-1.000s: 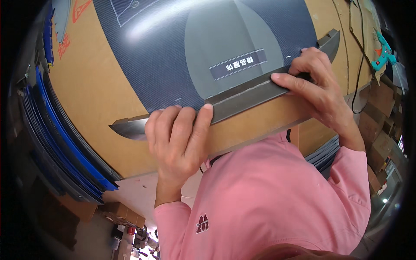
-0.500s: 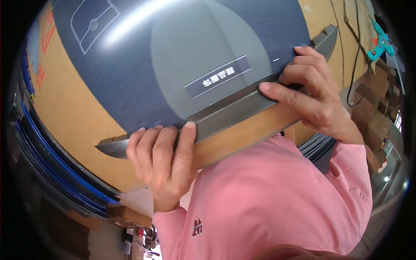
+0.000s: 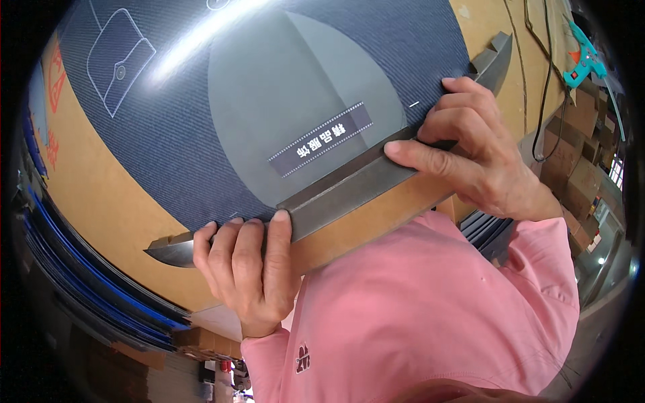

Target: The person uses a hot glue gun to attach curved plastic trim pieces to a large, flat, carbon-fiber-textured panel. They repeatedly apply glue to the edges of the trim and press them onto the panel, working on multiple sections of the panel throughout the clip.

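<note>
In the head view, we are holding a long, dark-grey, metal-looking angled bar (image 3: 348, 191): the fingers of our left hand (image 3: 247, 272) are clamping its left part, those of our right hand (image 3: 474, 151) its right part. The bar is lying along the near edge of a glossy dark-blue sheet with a rounded grey panel (image 3: 295, 94), on a tan table (image 3: 101, 201).

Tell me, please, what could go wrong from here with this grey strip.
The grey strip might slide out of line with the glossy sheet if the left hand and right hand press unevenly. Its pointed left end, which juts past the left hand, could scratch the brown tabletop.
</note>
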`<state>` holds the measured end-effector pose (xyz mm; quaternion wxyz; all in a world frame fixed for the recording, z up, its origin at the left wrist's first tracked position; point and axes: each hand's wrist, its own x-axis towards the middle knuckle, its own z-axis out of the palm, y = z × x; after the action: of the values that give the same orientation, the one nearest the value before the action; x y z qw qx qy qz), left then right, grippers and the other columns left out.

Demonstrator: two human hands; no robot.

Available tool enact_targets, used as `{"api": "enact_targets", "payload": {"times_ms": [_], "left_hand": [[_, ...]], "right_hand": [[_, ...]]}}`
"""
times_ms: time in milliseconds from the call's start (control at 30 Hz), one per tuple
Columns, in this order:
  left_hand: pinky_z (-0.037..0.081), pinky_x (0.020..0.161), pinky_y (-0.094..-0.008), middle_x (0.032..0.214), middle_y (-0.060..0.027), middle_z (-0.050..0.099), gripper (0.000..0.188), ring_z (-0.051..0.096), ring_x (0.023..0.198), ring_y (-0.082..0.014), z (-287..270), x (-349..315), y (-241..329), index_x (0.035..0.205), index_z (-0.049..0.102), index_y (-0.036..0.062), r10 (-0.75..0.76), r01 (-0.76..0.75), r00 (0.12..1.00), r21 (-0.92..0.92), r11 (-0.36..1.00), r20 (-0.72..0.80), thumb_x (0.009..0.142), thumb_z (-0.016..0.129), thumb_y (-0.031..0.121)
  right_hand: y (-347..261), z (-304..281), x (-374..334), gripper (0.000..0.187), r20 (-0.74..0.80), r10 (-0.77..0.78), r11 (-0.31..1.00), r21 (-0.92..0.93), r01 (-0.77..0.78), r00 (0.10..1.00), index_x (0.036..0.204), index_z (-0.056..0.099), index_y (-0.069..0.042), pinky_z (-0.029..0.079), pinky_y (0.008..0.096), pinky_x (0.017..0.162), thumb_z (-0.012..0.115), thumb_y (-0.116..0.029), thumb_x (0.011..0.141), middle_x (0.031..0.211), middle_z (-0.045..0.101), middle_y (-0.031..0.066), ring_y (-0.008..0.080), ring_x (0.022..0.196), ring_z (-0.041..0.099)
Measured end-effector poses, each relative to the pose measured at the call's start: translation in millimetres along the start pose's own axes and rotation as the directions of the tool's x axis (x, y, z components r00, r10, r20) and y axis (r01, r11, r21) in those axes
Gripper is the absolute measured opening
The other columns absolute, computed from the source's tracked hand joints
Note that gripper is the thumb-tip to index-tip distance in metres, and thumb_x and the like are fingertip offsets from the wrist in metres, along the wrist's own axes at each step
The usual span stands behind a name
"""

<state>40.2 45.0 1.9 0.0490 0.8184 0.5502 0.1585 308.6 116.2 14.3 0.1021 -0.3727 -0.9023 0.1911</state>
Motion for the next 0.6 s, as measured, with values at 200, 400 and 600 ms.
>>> {"api": "enact_targets", "payload": {"times_ms": [200, 400, 600], "left_hand": [[0.046, 0.077, -0.0509, 0.088, -0.0084, 0.056, 0.021, 0.055, 0.084, -0.0255, 0.9, 1.4, 1.4, 0.094, 0.070, 0.0053, -0.002, 0.002, 1.000, -0.014, 1.000, 0.014, 0.078, 0.058, 0.001], [0.045, 0.078, -0.0534, 0.090, -0.0100, 0.056, 0.018, 0.055, 0.085, -0.0270, -3.1, 0.3, 2.0, 0.095, 0.068, 0.0026, 0.003, -0.001, 0.998, -0.028, 1.000, 0.060, 0.080, 0.059, 0.002], [0.045, 0.085, -0.0528, 0.088, -0.0094, 0.056, 0.021, 0.056, 0.086, -0.0236, -1.8, 1.9, -4.3, 0.094, 0.068, 0.0041, 0.042, -0.040, 0.998, -0.037, 0.999, 0.054, 0.073, 0.065, 0.005]], "right_hand": [[-2.6, -3.2, 2.5, 0.048, 0.057, 0.043, 0.999, -0.023, -0.042, 0.997, 0.108, 0.071, -0.019, 0.043, 0.0503, 0.097, 0.072, -0.013, 0.061, 0.088, 0.051, 0.0013, 0.0215, 0.088, 0.054], [-1.4, -4.1, 6.2, 0.046, 0.085, 0.046, 0.999, -0.006, -0.046, 0.995, 0.107, 0.071, -0.017, 0.043, 0.0504, 0.097, 0.071, -0.013, 0.061, 0.086, 0.052, 0.0020, 0.0222, 0.087, 0.054], [-7.0, -7.4, 8.8, 0.045, 0.125, 0.087, 0.996, 0.014, -0.089, 0.988, 0.106, 0.071, -0.014, 0.038, 0.0528, 0.100, 0.069, -0.005, 0.062, 0.087, 0.054, 0.0051, 0.0256, 0.087, 0.053]]}}
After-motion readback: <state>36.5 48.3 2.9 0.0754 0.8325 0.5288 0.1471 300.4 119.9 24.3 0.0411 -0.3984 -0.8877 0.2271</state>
